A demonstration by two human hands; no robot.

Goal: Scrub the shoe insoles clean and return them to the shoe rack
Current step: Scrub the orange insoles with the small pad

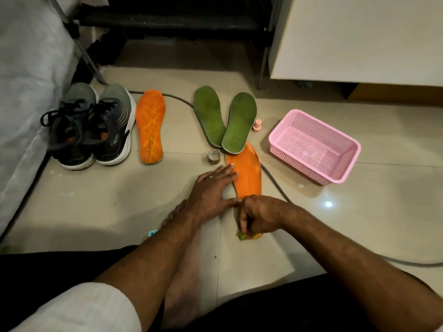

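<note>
While my left hand [212, 188] lay flat and spread on the floor tile [359, 224], its fingertips pressed the left edge of the orange insole [248, 173] to pin it down. My right hand [260, 215] was curled tight around a small green scrubber [240, 236], working at the near end of that same insole, the heel end as far as I could judge. Only a tuft of the scrubber showed below my knuckles, so I could not tell its shape.

Key relation noted: the insole's long axis ran straight away from me, near end under my right hand, far end tucked under the heel of one of the two green insoles [224, 121]. The unscrubbed length therefore lay directly ahead of the scrubber, away from my body. My right hand was the nearer one for the stroke; my left sat beside the middle of the insole and would probably need to hold firm against a push in that direction, else the insole might slide into the green pair.

Other items: a second orange insole [150, 127] lay apart to the left, just beside the pair of shoes [96, 125]. A pink basket [314, 144] stood to the right, a roll of tape [214, 156] just left of the insole's far end. The dark rack [172, 20] stood beyond, at the far edge of the floor.

Estimate: early in the task.
</note>
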